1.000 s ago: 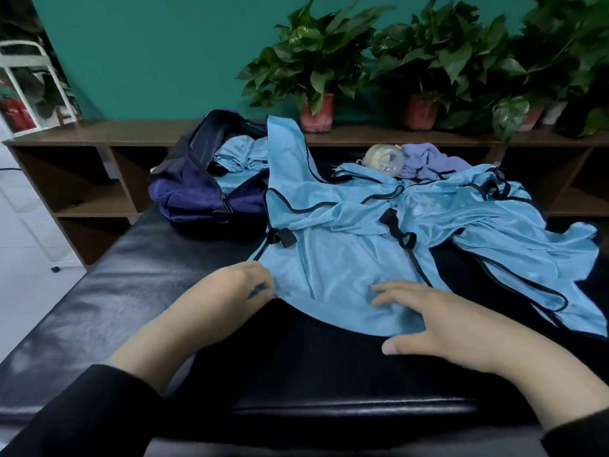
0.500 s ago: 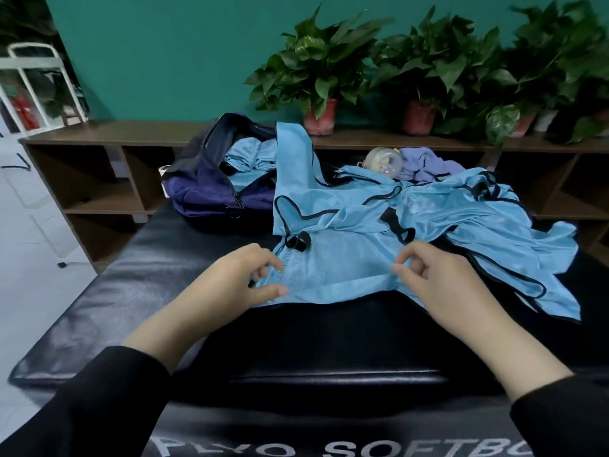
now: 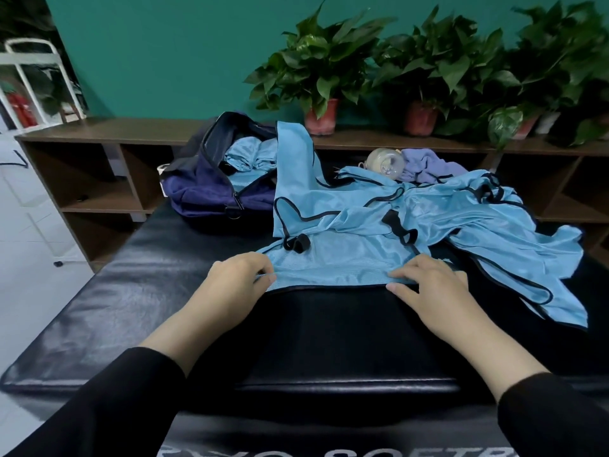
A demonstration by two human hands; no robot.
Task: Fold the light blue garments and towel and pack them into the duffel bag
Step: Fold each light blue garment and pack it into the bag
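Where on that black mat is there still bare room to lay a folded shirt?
The near left of the mat, between the duffel bag and left hand, is bare; so is the strip before both hands. The middle and right are crowded with blue garments.

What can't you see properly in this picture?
Head view only:
- Bag inside: its flap and blue cloth hide what lies beneath.
- Bottle: too small to tell contents.
- Left hand fingertips: tucked under the garment hem.
- Mat lettering: cut off by the bottom edge.
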